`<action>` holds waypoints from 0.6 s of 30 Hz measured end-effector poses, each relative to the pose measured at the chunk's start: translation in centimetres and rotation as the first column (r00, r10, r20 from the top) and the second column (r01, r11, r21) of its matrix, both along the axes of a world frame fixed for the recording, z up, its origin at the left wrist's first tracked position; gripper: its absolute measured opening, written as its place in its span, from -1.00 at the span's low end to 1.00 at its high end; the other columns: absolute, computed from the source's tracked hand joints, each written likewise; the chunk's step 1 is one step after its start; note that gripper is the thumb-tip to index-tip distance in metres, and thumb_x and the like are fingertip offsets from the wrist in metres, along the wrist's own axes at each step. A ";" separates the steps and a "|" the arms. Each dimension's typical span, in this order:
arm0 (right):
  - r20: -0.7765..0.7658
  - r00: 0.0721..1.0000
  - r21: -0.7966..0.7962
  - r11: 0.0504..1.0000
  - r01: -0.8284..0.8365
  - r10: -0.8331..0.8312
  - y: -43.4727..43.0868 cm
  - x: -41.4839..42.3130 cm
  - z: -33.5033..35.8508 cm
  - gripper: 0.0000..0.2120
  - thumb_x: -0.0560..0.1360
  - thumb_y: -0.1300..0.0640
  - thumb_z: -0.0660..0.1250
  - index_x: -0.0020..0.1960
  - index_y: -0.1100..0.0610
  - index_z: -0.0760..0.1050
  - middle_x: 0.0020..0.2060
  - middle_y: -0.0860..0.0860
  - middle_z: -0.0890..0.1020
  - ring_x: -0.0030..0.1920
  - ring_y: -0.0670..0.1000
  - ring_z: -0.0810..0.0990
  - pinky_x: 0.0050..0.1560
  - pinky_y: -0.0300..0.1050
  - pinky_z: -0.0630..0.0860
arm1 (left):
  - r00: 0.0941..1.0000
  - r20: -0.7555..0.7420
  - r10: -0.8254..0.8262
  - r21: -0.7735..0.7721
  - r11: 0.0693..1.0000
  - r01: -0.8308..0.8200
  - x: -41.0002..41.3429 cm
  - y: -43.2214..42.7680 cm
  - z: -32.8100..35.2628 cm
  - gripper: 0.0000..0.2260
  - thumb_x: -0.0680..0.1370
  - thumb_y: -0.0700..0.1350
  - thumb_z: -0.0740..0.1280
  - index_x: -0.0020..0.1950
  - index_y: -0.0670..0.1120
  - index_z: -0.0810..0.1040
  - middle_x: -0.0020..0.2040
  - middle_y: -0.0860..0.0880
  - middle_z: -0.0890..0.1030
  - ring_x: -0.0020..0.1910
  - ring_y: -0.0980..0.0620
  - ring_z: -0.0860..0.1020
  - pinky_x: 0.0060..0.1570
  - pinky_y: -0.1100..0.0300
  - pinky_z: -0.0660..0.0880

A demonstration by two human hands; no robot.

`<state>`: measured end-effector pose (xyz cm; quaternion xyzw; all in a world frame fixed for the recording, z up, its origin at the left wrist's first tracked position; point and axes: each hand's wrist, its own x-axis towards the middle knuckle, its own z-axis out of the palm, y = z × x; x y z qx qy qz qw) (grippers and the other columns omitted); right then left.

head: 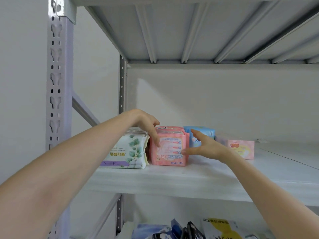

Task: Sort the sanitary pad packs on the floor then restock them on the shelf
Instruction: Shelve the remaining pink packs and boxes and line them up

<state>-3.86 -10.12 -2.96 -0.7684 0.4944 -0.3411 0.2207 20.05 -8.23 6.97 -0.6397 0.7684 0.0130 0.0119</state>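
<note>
Head view, looking up into a metal rack. The middle shelf [172, 180] holds a row of pad packs near its back left. From left to right: white leaf pack [127, 152], pink pack [170, 152], blue pack [205, 133], pale pink pack [241, 149].

The pink pack stands upright with its front to the camera, and more pink tops show right behind it. It sits just beside the white leaf pack, with a thin gap between them. The blue pack is set further back and is partly hidden by the right hand.

The left hand [146, 125] reaches over the pink pack's top left corner. Its fingers [156, 140] hang down fairly straight and lie on the front face; nothing is clasped.

The right hand [207, 147] is spread flat with the palm toward the pink pack. Its fingertips [184, 151] are at the pack's right front edge, and the thumb is raised in front of the blue pack. It has hold of nothing. Can't tell how firmly either hand presses.

Both bare forearms come in from the bottom corners.

A grey slotted post [58, 83] stands on the left, and the ribbed underside of the upper shelf [189, 31] is overhead. Dark packs [191, 230] and a yellow and white pack [221, 228] are on the level below, cut off by the frame edge.
</note>
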 end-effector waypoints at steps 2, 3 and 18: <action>0.009 0.999 0.024 0.998 -0.049 0.049 -0.7 0.0 0.2 0.06 0.25 -0.19 0.56 0.56 -0.07 0.03 0.52 -0.13 0.18 0.51 -0.02 0.18 0.41 -0.06 0.18 | 1.000 -0.015 -0.004 0.054 0.999 0.005 0.2 -0.8 -0.1 -0.10 0.33 0.13 0.55 0.55 -0.01 0.16 0.50 0.04 0.31 0.45 -0.01 0.31 0.45 -0.01 0.25; 0.016 0.996 0.043 0.995 -0.092 0.091 -0.9 0.0 0.4 -0.02 0.27 -0.16 0.56 0.54 -0.08 0.12 0.49 -0.17 0.24 0.49 -0.04 0.21 0.40 -0.09 0.20 | 0.999 -0.034 -0.009 0.085 0.996 0.012 0.3 -1.0 -0.1 -0.15 0.34 0.12 0.55 0.52 0.01 0.22 0.46 0.05 0.37 0.40 0.00 0.37 0.42 0.01 0.30; 0.113 0.940 0.139 0.932 -0.335 0.322 -1.4 0.6 0.7 -0.51 0.43 0.27 0.44 0.30 -0.02 0.46 0.17 -0.09 0.64 0.20 -0.11 0.57 0.21 -0.25 0.44 | 0.994 -0.065 -0.085 0.048 0.995 0.088 -0.4 -1.5 -1.2 -0.18 0.23 0.38 0.48 0.40 0.06 0.41 0.26 0.12 0.54 0.23 0.07 0.51 0.33 0.10 0.40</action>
